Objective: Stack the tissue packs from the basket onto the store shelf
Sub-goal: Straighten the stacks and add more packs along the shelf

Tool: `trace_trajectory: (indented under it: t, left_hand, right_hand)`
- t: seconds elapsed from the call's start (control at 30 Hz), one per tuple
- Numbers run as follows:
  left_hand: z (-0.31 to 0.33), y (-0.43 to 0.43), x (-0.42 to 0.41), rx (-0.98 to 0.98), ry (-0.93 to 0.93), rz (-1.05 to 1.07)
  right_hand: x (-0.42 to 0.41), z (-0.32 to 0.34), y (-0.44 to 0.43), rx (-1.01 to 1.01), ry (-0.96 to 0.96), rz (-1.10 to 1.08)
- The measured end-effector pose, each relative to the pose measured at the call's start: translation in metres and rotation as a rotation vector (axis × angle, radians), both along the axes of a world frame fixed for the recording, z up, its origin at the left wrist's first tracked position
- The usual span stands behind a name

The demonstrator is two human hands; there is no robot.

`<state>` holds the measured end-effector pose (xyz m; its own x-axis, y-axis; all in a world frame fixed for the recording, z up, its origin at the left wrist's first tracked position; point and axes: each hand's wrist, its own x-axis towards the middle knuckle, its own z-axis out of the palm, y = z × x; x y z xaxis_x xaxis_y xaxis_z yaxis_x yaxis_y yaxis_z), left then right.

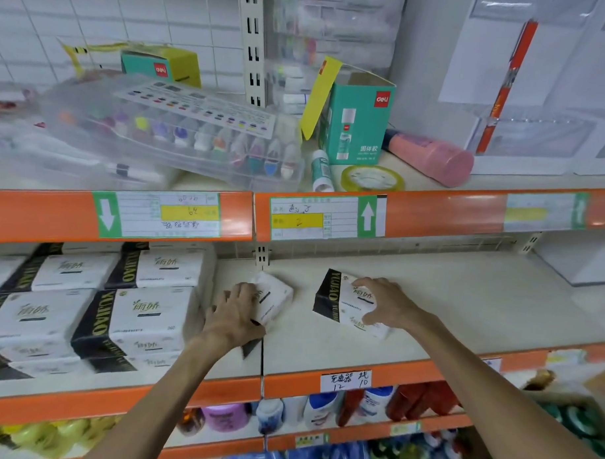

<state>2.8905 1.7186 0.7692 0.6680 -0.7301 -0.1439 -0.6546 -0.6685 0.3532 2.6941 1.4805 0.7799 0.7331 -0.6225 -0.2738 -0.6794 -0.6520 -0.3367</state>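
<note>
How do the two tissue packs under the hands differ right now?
The left hand covers most of its tissue pack, hiding the black end; the right hand leaves its tissue pack's black end exposed. The left pack sits near the stacked packs; the right pack lies apart on bare shelf. Both are white, same brand.
</note>
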Motion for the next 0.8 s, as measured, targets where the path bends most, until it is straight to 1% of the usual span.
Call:
trace_trajectory:
  t: [0.1,0.13,0.2,0.27,0.33,0.4,0.47,0.5,0.57,0.67,0.8]
  left_hand:
    - [0.006,0.0,0.011,0.129,-0.145,-0.143]
    - [0.006,-0.001,0.013,0.135,-0.223,-0.16]
    - [0.003,0.0,0.011,0.08,-0.37,-0.148]
    - [-0.004,0.003,0.006,-0.029,-0.442,-0.111]
    - [-0.013,0.007,0.0,-0.108,-0.501,-0.081]
    - [-0.019,0.01,-0.002,-0.137,-0.558,-0.049]
    - [-0.018,0.01,0.0,-0.16,-0.534,-0.03]
    - [-0.018,0.009,0.001,-0.166,-0.498,-0.021]
    - [-0.019,0.007,0.003,-0.163,-0.438,-0.007]
    - [-0.022,0.001,0.007,-0.167,-0.416,0.063]
    - [-0.021,-0.008,0.02,-0.146,-0.4,0.095]
  right_hand:
    - [-0.004,-0.002,-0.005,0.022,-0.019,0.059]
    - [-0.006,-0.004,-0.007,0.034,-0.032,0.073]
    - [-0.009,-0.008,-0.006,0.056,-0.084,0.083]
    - [-0.01,-0.015,0.001,0.059,-0.163,0.091]
    - [-0.007,-0.023,0.012,-0.032,-0.248,0.108]
    - [0.0,-0.029,0.025,-0.215,-0.31,0.108]
    - [0.011,-0.034,0.039,-0.364,-0.338,0.071]
    - [0.017,-0.035,0.045,-0.392,-0.344,0.057]
    - [0.031,-0.038,0.054,-0.376,-0.361,0.06]
    - [0.047,-0.041,0.058,-0.316,-0.399,0.087]
    - [0.061,-0.041,0.052,-0.278,-0.343,0.127]
